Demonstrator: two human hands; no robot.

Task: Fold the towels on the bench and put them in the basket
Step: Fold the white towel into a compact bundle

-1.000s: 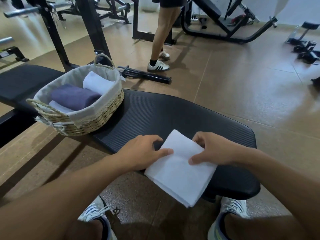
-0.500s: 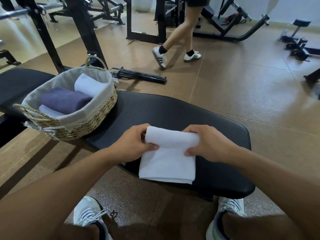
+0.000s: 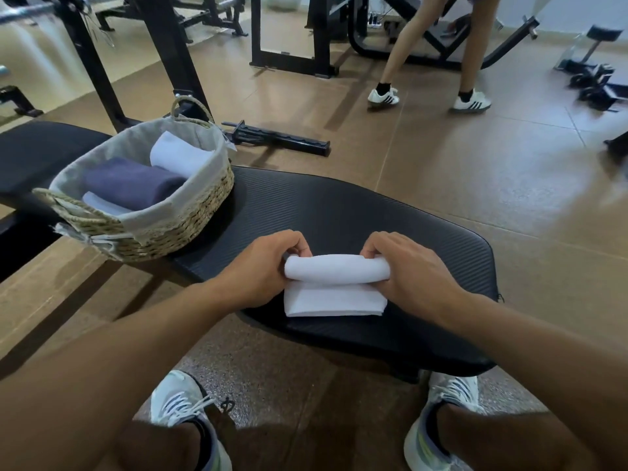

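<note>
A white towel [image 3: 334,287] lies on the black bench pad [image 3: 339,212], its far half rolled toward me into a thick roll. My left hand [image 3: 261,270] grips the roll's left end, fingers curled over it. My right hand [image 3: 411,270] grips the right end the same way. A woven basket [image 3: 176,226] with a grey liner stands on the bench at the left. It holds a rolled purple towel [image 3: 132,183] and a rolled white towel [image 3: 176,154], with another pale one partly hidden under them.
A person's legs in white shoes [image 3: 428,96] stand on the brown floor behind the bench. A black metal bar [image 3: 278,139] lies on the floor near the basket. Black gym frames [image 3: 163,52] rise at the back. My shoes [image 3: 183,413] are below the bench.
The flat folded towel was turned square to me, then both hands rolled its far edge toward me; the roll is now thicker. The person behind walked to the right.
</note>
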